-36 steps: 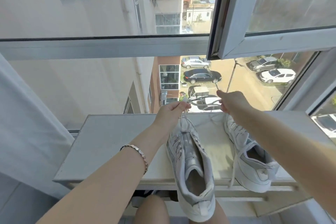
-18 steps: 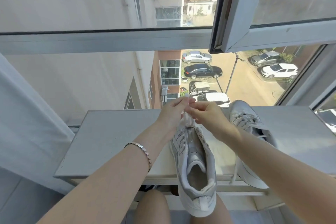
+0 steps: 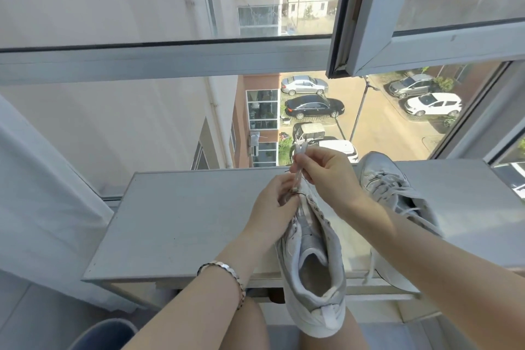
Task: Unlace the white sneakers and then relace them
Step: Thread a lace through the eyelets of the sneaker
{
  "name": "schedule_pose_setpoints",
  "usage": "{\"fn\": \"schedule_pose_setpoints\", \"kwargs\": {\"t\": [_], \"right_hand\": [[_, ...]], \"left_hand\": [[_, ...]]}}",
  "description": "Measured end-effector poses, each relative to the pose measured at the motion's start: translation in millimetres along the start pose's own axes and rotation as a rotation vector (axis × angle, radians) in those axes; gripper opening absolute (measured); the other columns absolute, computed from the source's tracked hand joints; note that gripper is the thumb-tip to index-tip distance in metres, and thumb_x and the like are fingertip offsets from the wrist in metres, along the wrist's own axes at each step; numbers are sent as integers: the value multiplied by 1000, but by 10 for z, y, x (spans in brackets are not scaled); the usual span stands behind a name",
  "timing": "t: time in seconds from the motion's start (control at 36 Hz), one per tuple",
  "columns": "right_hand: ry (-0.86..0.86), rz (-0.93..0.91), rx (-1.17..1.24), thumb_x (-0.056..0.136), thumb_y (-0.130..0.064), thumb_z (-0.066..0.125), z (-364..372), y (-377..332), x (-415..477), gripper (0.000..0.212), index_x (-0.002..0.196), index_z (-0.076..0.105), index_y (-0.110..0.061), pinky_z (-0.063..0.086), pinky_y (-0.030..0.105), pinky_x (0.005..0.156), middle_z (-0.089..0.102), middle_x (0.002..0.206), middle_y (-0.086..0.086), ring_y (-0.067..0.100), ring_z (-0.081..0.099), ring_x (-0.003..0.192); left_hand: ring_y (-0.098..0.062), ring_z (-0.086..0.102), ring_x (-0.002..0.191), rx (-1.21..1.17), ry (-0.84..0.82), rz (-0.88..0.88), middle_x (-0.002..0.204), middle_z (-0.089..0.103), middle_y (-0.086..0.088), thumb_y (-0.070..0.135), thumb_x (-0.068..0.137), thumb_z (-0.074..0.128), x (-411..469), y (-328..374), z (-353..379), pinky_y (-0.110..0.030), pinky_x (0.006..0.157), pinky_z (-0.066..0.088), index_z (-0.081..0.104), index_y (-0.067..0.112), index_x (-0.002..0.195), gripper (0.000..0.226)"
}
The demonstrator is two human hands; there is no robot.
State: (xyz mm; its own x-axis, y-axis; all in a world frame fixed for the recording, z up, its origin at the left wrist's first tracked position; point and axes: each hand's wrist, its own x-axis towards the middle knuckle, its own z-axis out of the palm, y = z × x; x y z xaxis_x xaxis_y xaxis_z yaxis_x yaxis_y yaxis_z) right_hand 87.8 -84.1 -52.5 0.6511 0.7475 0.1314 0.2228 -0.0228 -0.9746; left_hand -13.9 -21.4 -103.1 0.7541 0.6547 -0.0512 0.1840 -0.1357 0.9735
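Table (image 3: 176, 221) lies open left; second sneaker (image 3: 380, 179) blocks right.

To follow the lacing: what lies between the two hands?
The white lace, pinched by the right hand above and the left hand below; the head view shows it.

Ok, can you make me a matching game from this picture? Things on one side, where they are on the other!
Things:
1. lace
2. bracelet
3. far sneaker
4. black car

Places:
A. on the left wrist
B. down in the street outside
C. pinched in the right hand
D. on the table, at the right

Pairs: 1-C, 2-A, 3-D, 4-B
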Motion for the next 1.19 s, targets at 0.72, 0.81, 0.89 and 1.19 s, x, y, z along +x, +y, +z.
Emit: {"fn": "schedule_pose_setpoints", "kwargs": {"t": [0.72, 0.81, 0.89, 1.19], "right_hand": [[64, 60, 55, 91, -6, 56, -80, 78, -47, 17, 79, 67, -9, 44, 12, 52, 67, 68, -2, -1, 50, 50], [40, -32, -46, 91, -5, 57, -76, 51, -70, 20, 73, 66, -8, 43, 13, 55, 64, 64, -1, 1, 49, 51], [36, -85, -137, 91, -7, 57, -50, 62, -107, 24, 69, 64, -13, 44, 13, 59, 61, 63, -3, -2, 50, 52], [49, -173, -317, 91, -9, 57, 7, 18, -185, 15, 84, 70, -8, 42, 11, 63, 64, 69, 0, 1, 53, 61]], "left_hand": [[-11, 64, 93, 60, 26, 48, 90, 68, 7, 11, 92, 57, 95, -6, -16, -25, 87, 49, 61, 32, 82, 23], [-10, 64, 96, 50, -6, 43, 92, 68, 9, 6, 91, 58, 105, 4, -34, -26, 91, 48, 61, 33, 85, 28], [-13, 64, 96, 74, -15, 24, 91, 68, 8, 7, 89, 60, 124, 19, -27, -31, 93, 49, 60, 33, 82, 27], [-4, 53, 67, 315, 67, 94, 71, 60, 7, 19, 94, 54, 129, 10, 16, -9, 56, 33, 62, 20, 82, 14]]}}
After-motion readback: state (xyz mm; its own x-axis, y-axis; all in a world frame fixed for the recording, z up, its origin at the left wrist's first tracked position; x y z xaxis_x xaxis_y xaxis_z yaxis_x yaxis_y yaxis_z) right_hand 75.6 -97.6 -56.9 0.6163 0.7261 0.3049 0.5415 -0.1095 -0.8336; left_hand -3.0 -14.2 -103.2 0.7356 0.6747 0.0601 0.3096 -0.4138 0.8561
